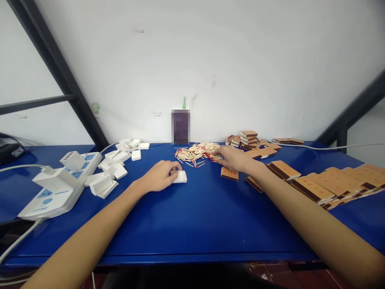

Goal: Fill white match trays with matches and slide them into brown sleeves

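Observation:
On the blue table, a small white matchbox tray (pixel 179 177) sits under the fingers of my left hand (pixel 162 175), which are curled on its left side. A heap of loose red-tipped matches (pixel 197 151) lies by the wall. My right hand (pixel 230 157) reaches into the heap's right edge with its fingers drawn together; matches show at the fingertips, though how many are gripped is hidden. Just below that hand lies a brown matchbox sleeve (pixel 229 173), with another matchbox (pixel 254 184) partly behind my right forearm.
Several white trays (pixel 116 162) are scattered at the left, beside a white power strip (pixel 64 192) with plugs and cables. Brown matchboxes (pixel 249 137) pile up at the back right, and rows of matchboxes (pixel 343 180) lie far right. A blurred dark panel (pixel 181 127) stands against the wall.

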`<state>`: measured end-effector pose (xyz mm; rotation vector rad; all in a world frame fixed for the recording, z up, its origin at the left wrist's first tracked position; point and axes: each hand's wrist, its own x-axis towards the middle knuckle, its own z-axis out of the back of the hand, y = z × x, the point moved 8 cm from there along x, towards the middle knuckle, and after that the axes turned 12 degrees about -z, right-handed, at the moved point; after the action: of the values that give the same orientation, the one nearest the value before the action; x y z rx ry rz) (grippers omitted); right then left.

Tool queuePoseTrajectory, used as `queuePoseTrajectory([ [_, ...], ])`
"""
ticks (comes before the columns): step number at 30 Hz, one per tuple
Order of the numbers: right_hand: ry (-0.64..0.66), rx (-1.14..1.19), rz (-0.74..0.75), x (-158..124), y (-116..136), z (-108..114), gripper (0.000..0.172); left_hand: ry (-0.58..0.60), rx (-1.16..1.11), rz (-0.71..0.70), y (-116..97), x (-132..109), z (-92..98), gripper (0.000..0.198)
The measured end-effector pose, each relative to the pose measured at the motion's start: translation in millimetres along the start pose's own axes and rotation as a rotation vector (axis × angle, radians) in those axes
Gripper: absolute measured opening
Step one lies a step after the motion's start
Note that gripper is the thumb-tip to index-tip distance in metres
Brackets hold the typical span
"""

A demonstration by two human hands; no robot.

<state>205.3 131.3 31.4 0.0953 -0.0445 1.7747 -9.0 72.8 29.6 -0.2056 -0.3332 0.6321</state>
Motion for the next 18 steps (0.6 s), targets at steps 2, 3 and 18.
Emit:
queuePoseTrajectory([
  [2,0.004,0.023,0.021,1.2,3.0,-0.5,0.021,0.018,0.025,-0.102,-23.2,4.1,-8.6,0.02],
  [3,0.008,0.033,0.03,1.2,5.3,0.2,0.02,0.025,0.035,-0.144,-33.2,5.3,-11.9,0.018],
  [18,0.054,0.258,0.266,-53.2,76.4,2.4,0.013,0.047,-0.021,-0.26,-71.1,6.0,-25.5,0.016],
])
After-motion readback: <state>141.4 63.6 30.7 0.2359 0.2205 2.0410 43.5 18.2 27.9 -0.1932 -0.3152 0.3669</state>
